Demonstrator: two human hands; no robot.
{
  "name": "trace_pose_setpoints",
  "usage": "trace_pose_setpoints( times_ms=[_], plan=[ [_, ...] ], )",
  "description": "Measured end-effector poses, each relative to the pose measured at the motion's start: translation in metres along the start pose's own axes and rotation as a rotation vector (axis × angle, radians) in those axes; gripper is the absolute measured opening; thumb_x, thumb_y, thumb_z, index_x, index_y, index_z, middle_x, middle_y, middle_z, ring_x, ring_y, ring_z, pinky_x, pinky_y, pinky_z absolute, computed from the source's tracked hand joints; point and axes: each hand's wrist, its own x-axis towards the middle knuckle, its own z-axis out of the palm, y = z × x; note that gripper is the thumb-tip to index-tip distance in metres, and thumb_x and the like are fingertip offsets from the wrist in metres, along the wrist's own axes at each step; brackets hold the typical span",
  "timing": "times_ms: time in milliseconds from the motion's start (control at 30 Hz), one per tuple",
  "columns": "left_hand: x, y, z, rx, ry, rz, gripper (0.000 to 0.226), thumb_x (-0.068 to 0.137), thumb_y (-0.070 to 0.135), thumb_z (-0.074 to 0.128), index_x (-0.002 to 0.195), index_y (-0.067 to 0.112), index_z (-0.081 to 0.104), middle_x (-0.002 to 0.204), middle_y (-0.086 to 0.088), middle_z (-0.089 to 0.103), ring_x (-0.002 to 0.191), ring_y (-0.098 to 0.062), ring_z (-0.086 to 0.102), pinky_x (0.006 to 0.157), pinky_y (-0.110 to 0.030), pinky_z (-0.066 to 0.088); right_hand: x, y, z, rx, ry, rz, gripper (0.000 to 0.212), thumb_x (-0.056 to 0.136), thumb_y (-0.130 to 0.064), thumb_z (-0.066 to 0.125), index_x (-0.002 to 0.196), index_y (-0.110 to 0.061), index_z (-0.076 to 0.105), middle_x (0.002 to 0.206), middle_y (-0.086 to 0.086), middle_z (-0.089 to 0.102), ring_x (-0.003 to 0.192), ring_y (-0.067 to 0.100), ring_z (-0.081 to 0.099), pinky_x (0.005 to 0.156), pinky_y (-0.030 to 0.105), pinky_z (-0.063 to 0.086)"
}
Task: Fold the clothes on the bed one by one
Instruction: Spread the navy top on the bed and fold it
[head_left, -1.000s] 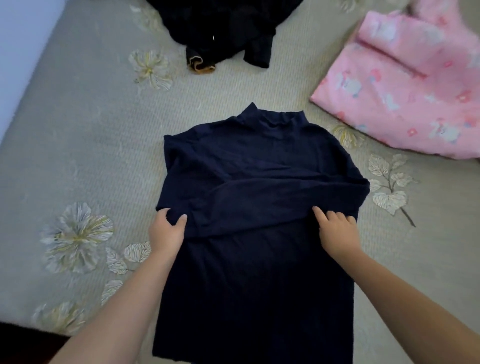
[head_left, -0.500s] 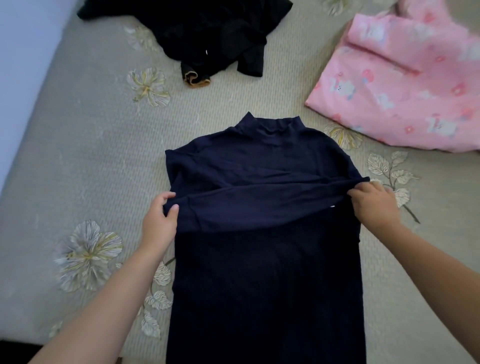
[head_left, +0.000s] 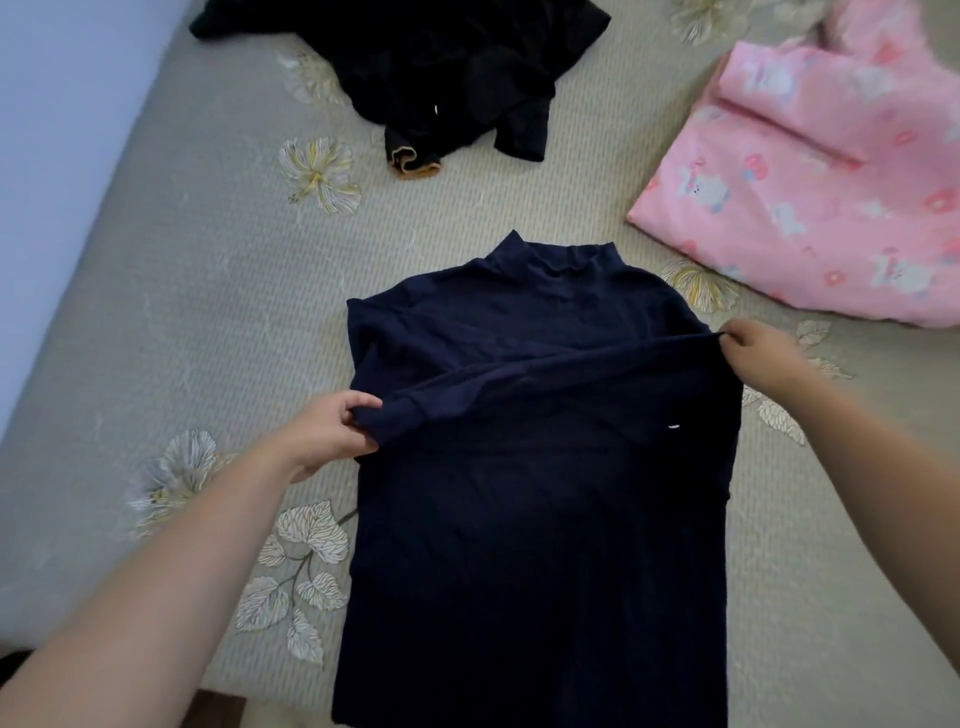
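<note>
A navy high-neck top (head_left: 540, 545) lies flat on the bed (head_left: 197, 291), collar pointing away from me. One long sleeve is stretched across its chest from right to left. My left hand (head_left: 324, 434) grips the cuff end of that sleeve at the top's left edge. My right hand (head_left: 761, 351) pinches the sleeve's fold at the right shoulder edge. The hem runs off the bottom of the view.
A crumpled black garment (head_left: 447, 78) with an orange-trimmed cuff lies at the far middle of the bed. A pink printed cloth (head_left: 815, 187) lies at the far right. A pale wall borders the bed on the left.
Both hands have moved outward and up along the folded sleeve. It is now pulled taut across the chest, with the cuff in my left hand.
</note>
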Motion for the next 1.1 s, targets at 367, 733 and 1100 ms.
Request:
trace_pose_setpoints(
  times_ms=[367, 733, 1100],
  plan=[
    [0.011, 0.014, 0.014, -0.621, 0.301, 0.107, 0.021, 0.096, 0.016, 0.042, 0.083, 0.013, 0.058, 0.071, 0.000, 0.066, 0.055, -0.008, 0.065, 0.044, -0.017, 0.049, 0.019, 0.003, -0.001, -0.146, 0.002, -0.067, 0.025, 0.094, -0.013, 0.043, 0.108, -0.003, 0.061, 0.106, 0.021, 0.064, 0.102, 0.037, 0.056, 0.086, 0.040, 0.043],
    [0.053, -0.012, 0.008, -0.168, 0.747, -0.060, 0.029, 0.096, 0.017, 0.041, 0.118, 0.000, 0.048, 0.114, -0.019, 0.057, 0.091, -0.030, 0.060, 0.078, -0.038, 0.047, 0.039, -0.027, 0.014, -0.442, 0.144, -0.134, 0.040, 0.095, -0.033, 0.041, 0.122, -0.003, 0.048, 0.120, 0.025, 0.052, 0.113, 0.038, 0.047, 0.091, 0.044, 0.035],
    [0.063, -0.001, 0.048, 0.580, 0.657, 0.073, 0.042, 0.092, 0.030, 0.050, 0.122, 0.001, 0.051, 0.113, -0.015, 0.060, 0.111, -0.034, 0.046, 0.091, -0.038, 0.036, -0.078, 0.010, 0.102, -0.525, 0.166, -0.376, 0.051, 0.072, -0.024, 0.050, 0.113, 0.004, 0.062, 0.124, 0.023, 0.057, 0.114, 0.042, 0.054, 0.087, 0.070, 0.034]
  ],
)
